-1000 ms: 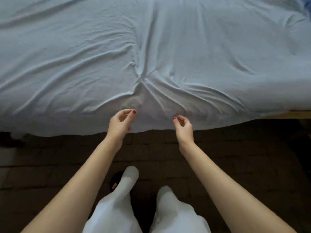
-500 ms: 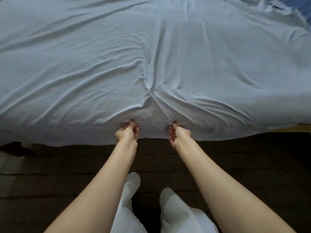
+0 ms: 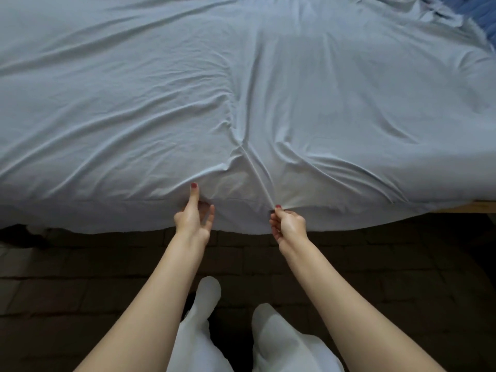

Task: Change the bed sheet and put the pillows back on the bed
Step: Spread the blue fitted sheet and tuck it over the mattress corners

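— So where is the sheet?

— The pale blue bed sheet (image 3: 161, 98) is spread over the whole top of the bed, and its near edge hangs down over the side above the dark brick-pattern floor (image 3: 402, 264). It is wrinkled, with folds running towards a point near the middle of the near edge.

— And the hands?

— Both are at that hanging edge, near each other but apart. The right hand (image 3: 288, 225) has its fingers (image 3: 273, 224) curled and, with the thumb, pinches a ridge of the sheet; a taut crease runs from that pinch up and away over the bed.

— The left one?

— The left hand (image 3: 193, 217) has its thumb stretched out along the cloth, with the other fingers loosely spread beneath. The thumb touches the sheet, but whether the hand truly grips the cloth I cannot tell.

— Anything else around?

— A strip of wooden bed frame (image 3: 483, 205) shows under the sheet at the right edge. Darker blue fabric (image 3: 480, 14) lies at the far right corner of the bed. Below the arms are the person's white trouser legs (image 3: 281, 339).
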